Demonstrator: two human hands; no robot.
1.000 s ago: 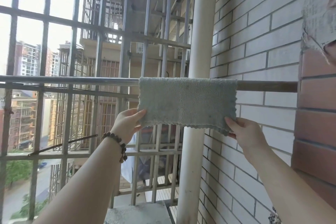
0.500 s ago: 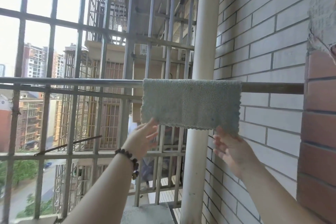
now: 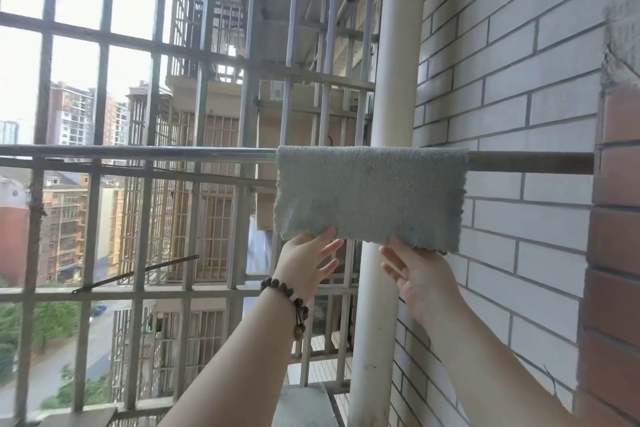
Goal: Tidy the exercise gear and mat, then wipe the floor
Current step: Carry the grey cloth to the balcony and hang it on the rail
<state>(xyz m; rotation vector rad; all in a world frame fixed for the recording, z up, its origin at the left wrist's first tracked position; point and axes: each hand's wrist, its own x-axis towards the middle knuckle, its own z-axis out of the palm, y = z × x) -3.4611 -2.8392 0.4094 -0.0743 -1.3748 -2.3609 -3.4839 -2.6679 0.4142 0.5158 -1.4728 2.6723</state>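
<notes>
Hanging over rail (image 3: 138,152): grey cloth (image 3: 369,194) (folded); both hands spread, fingertips at bottom hem.

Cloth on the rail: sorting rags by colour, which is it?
Pale grey-green cloth, plain fluffy pile, seen in the head view.

Window bars (image 3: 100,163): grey metal grille, city blocks beyond.
Pipe (image 3: 394,45): pale, upright beside the wall.
Wall (image 3: 519,80): white brick.
Bracelet (image 3: 287,295): dark beads.

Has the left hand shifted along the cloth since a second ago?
Yes. The left hand moved from the cloth's left corner rightward along its bottom edge, toward the white pipe.
</notes>
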